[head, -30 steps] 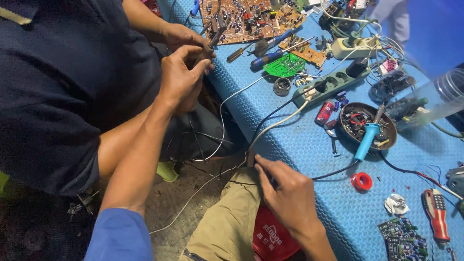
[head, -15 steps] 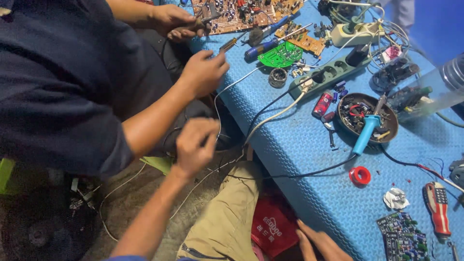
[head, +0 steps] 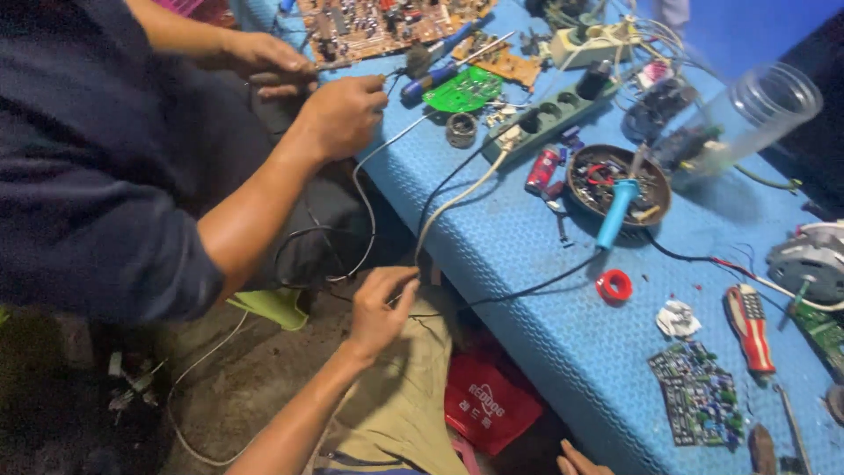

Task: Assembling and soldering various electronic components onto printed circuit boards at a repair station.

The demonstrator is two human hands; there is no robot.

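— blue ribbed table (head: 527,290), cluttered with boards and tools. where is the wire?

— the thin white wire (head: 358,176) hangs off the near edge of the table. it loops down beside the co-worker's dark lap and comes round to the left hand (head: 382,308).

— gripping it?

— the left hand is closed in a pinch, thumb against fingertips, on the wire's lower end just below the table edge. black leads cross there too, so the exact strand is hard to make out.

— and the top end?

— it runs up and away to the co-worker's hand (head: 338,114), closed on it beside the brown circuit board (head: 369,26). the long axis goes from near and low to far and high.

— the right hand?

— only fingertips of the right hand (head: 580,462) show at the bottom edge, so i cannot tell if it is open or closed. it lies well apart from the wire, with the left much nearer.

— around it?

— a green power strip (head: 549,114), a bowl of parts (head: 576,180), and a red tape roll (head: 614,286).
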